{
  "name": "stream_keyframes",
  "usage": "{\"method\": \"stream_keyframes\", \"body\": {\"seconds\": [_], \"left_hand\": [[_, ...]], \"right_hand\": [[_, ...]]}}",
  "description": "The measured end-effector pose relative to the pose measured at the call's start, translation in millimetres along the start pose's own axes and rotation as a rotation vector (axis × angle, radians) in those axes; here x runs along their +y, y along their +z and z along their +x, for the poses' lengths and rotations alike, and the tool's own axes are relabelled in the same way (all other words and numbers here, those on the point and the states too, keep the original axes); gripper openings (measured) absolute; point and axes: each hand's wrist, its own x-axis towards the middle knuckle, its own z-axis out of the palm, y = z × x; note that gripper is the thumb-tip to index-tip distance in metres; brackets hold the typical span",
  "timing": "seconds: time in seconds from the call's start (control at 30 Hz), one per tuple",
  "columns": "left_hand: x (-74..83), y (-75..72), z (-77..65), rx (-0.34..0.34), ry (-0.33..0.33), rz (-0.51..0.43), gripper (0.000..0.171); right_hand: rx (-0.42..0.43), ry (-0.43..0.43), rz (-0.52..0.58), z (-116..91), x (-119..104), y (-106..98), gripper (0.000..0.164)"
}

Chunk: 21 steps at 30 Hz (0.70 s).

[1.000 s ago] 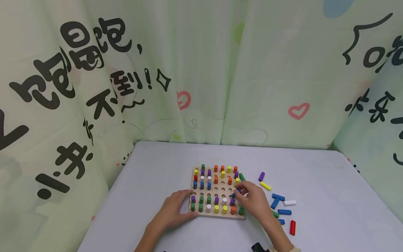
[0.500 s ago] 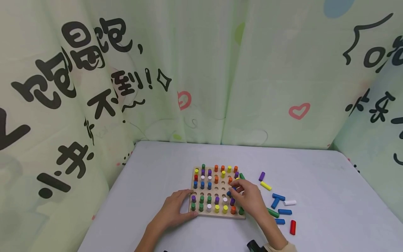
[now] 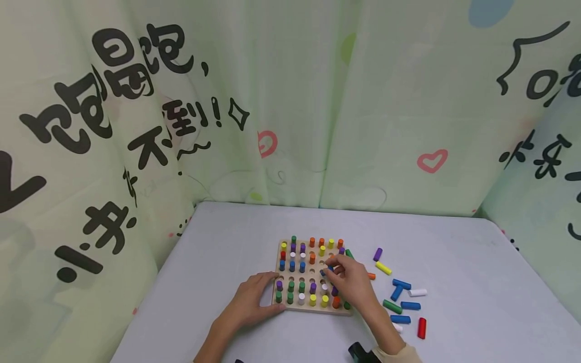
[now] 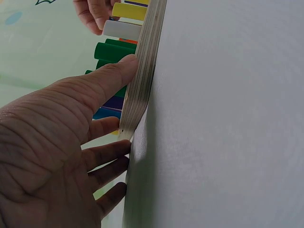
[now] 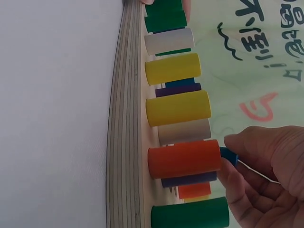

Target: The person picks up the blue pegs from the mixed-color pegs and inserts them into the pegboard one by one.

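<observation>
A wooden pegboard (image 3: pixel 317 311) with rows of coloured pegs lies on the table. My left hand (image 3: pixel 251 297) rests at its near left corner, thumb on the front edge and fingers along the left side. The left wrist view shows that thumb fairly straight against the board's edge (image 4: pixel 145 61). Over the right part of the board, my right hand (image 3: pixel 351 282) pinches a blue peg (image 5: pixel 229 156) between thumb and fingers. The peg is tilted, and the fingers cover part of it. Several holes around the middle of the board hold no pegs.
Loose pegs lie right of the board: a purple peg (image 3: pixel 378 254), a yellow peg (image 3: pixel 383 267), a red peg (image 3: pixel 422 328), a white peg (image 3: pixel 417 292), several blue ones and others. A printed curtain (image 3: pixel 376 126) stands behind the table (image 3: pixel 236 237).
My right hand has moved left and slightly away from me over the board, carrying the blue peg. Loose pegs beside the forearm have come into view. My left hand stays put.
</observation>
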Motion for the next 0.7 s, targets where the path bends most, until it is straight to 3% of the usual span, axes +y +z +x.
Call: {"method": "stream_keyframes", "body": {"seconds": [0.7], "left_hand": [[2.4, -3.1, -1.4, -0.012, -0.003, -0.016, 0.077]], "right_hand": [[-0.035, -0.018, 0.039, 7, -1, 14, 0.018]]}}
